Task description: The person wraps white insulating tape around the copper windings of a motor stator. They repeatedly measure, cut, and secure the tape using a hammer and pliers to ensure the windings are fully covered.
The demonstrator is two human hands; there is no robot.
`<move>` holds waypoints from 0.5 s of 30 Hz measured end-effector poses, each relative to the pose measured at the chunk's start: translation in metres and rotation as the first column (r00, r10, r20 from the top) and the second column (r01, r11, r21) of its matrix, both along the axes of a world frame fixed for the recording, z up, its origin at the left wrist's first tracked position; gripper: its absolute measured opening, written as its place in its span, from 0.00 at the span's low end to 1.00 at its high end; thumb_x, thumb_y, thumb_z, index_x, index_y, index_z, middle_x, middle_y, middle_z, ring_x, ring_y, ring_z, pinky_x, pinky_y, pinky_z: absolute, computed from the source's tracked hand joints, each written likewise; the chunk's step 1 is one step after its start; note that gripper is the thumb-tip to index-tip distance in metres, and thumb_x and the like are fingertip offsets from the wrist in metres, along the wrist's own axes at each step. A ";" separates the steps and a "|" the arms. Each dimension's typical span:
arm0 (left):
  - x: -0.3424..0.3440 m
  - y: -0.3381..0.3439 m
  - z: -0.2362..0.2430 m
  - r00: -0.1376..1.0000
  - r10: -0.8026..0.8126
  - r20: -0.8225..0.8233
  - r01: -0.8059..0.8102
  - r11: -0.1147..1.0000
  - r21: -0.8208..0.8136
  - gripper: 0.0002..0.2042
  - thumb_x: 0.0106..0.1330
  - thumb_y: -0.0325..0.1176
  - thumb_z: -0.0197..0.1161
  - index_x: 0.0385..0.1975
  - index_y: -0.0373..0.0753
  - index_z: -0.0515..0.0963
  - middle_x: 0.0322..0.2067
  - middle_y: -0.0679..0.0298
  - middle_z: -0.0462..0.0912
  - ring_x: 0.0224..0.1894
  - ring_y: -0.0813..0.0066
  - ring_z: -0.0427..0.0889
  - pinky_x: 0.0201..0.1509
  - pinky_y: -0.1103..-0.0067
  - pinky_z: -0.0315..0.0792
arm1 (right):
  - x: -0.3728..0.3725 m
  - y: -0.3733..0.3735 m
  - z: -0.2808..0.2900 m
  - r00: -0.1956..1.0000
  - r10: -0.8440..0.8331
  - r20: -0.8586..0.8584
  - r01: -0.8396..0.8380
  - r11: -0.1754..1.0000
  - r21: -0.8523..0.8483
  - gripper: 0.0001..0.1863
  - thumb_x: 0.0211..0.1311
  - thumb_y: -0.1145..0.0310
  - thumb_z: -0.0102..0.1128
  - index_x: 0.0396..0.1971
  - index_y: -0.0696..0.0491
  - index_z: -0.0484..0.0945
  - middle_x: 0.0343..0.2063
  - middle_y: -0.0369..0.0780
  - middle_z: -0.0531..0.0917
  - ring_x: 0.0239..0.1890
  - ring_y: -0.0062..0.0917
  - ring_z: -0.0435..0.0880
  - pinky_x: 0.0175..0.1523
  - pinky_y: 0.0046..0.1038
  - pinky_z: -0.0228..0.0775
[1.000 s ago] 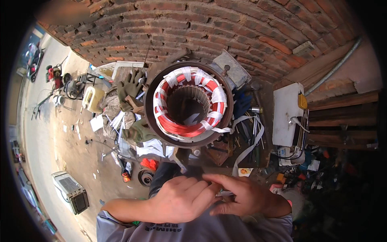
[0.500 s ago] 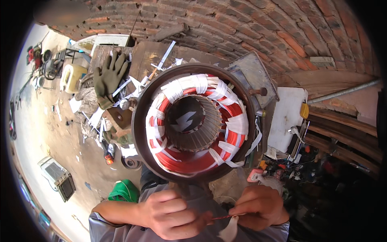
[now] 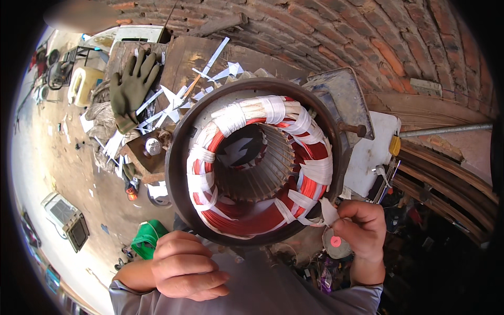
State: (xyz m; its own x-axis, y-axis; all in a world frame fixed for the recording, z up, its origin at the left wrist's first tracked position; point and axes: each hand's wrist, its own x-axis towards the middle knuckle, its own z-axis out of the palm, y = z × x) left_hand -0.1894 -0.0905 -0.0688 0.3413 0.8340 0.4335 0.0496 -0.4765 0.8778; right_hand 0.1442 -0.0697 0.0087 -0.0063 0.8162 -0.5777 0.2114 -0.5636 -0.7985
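Observation:
A round motor stator (image 3: 178, 220) in a dark metal housing stands in front of me. Its ring of red copper wire winding (image 3: 231, 223) is bound with white cloth tape (image 3: 317, 171), and slots line the bore. At the ring's near right edge, my right hand (image 3: 362, 228) pinches a loose end of the white tape (image 3: 329, 212) between thumb and forefinger. My left hand (image 3: 189, 268) is closed below the housing's near left rim, apart from it. Its fingers curl inward, and what they hold, if anything, is hidden.
Left of the stator lie an olive work glove (image 3: 134, 86), white paper scraps (image 3: 170, 102) and a rusty metal block (image 3: 146, 153). A green container (image 3: 147, 239) stands on the floor near my left arm. A brick wall (image 3: 315, 31) rises behind; a metal pipe (image 3: 446, 129) is at right.
My right hand has moved up and right to the winding's edge with the white tape. My left hand has shifted left, and the twisted red wire between the hands no longer shows.

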 end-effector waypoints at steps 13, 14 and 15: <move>-0.004 0.007 -0.008 0.999 0.000 0.034 0.002 0.999 -0.037 0.12 0.54 0.38 0.79 0.33 0.39 0.88 0.31 0.66 0.80 0.27 0.71 0.79 0.27 0.79 0.71 | -0.026 0.011 0.001 0.713 0.404 0.573 -0.642 0.705 0.302 0.11 0.48 0.82 0.69 0.34 0.59 0.85 0.29 0.43 0.85 0.23 0.31 0.82 0.31 0.29 0.72; -0.005 0.006 -0.008 0.999 -0.004 0.031 0.005 0.999 -0.035 0.12 0.55 0.38 0.79 0.33 0.39 0.88 0.31 0.66 0.80 0.27 0.71 0.79 0.27 0.79 0.71 | -0.026 0.008 0.001 0.656 0.401 0.640 -0.710 0.616 0.342 0.11 0.48 0.80 0.70 0.35 0.59 0.85 0.29 0.41 0.84 0.23 0.28 0.81 0.29 0.28 0.70; -0.005 0.007 -0.009 1.000 -0.010 0.029 0.011 0.999 -0.032 0.12 0.55 0.38 0.79 0.33 0.39 0.87 0.31 0.66 0.80 0.27 0.71 0.79 0.27 0.79 0.71 | -0.026 0.005 0.001 0.597 0.384 0.704 -0.771 0.518 0.371 0.13 0.48 0.78 0.71 0.36 0.59 0.85 0.29 0.39 0.83 0.22 0.25 0.80 0.28 0.27 0.68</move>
